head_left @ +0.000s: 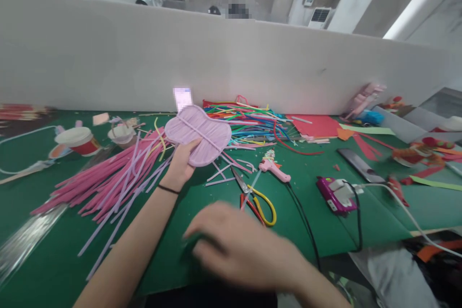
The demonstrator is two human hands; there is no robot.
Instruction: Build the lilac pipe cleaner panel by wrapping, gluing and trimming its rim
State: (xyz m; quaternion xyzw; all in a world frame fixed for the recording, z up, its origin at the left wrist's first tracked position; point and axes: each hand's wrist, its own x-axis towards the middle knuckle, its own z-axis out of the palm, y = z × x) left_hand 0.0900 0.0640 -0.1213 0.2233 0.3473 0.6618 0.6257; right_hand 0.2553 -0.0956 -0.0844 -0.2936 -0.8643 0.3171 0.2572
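Observation:
My left hand (184,163) is closed on the lower edge of a lilac butterfly-shaped piece (198,134) made of pipe cleaners, holding it up above the green table (54,260). A black band sits on that wrist. My right hand (234,245) hovers low over the near part of the table, smeared by motion, fingers pointing left; nothing shows in it. Just beyond it lie scissors (256,202) with red and yellow handles and a pink glue gun (274,166).
A heap of pink and lilac pipe cleaners (108,178) spreads at left, mixed-colour ones (249,122) at the back. Cups (79,140) stand far left. A magenta device (334,195) with cables, a dark phone (357,163) and red paper (317,125) lie right. A white partition (144,57) backs the table.

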